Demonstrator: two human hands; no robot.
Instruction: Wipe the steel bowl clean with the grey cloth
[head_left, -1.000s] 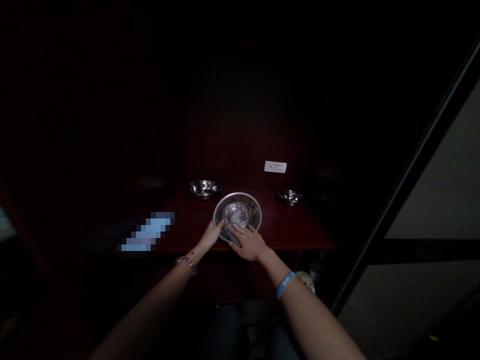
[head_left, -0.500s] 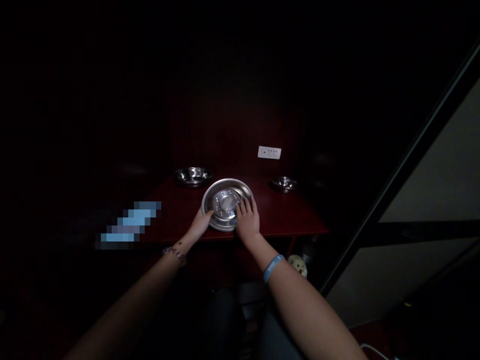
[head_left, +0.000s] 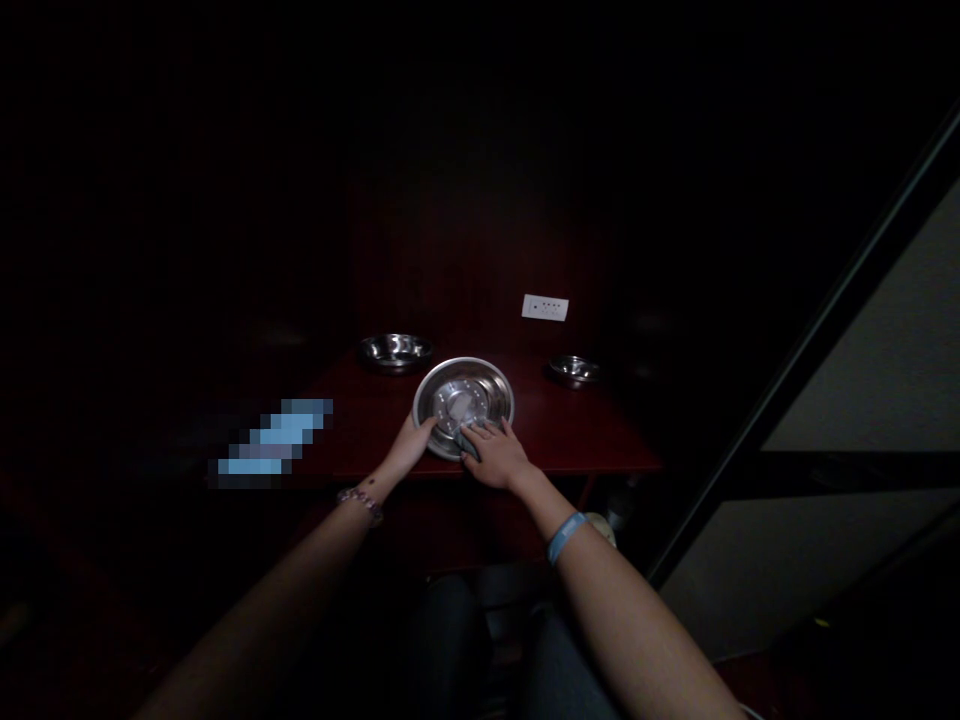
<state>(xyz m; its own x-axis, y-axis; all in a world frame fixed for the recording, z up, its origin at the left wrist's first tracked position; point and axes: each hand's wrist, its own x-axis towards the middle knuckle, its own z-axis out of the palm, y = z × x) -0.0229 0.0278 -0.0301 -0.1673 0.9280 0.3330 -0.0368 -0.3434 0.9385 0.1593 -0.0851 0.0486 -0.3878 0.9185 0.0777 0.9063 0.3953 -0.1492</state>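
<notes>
A round stainless steel basin (head_left: 491, 385) is tilted toward me at the table's front edge. Its inside shows a ring of small marks and a pale patch in the middle. My left hand (head_left: 411, 443) grips the basin's left rim, thumb over the inner side and fingers hidden behind. Inside the lower right part, my right hand (head_left: 496, 452) presses what looks like a small dark grey cloth (head_left: 468, 443) against the metal, its fingers partly spread over it. Most of that cloth is covered by the hand.
On the dark red table (head_left: 600, 435), a wide steel bowl (head_left: 395, 355) stands back left and a smaller one (head_left: 574, 372) back right. A white socket panel (head_left: 545, 307) is on the back wall. A blurred-out bright patch (head_left: 277, 440) lies left; a pale panel (head_left: 847, 380) stands right.
My right hand has moved down inside the basin and turned more sideways, and the grey cloth under its fingers now shows. The left hand keeps its hold. The whole view has shifted slightly.
</notes>
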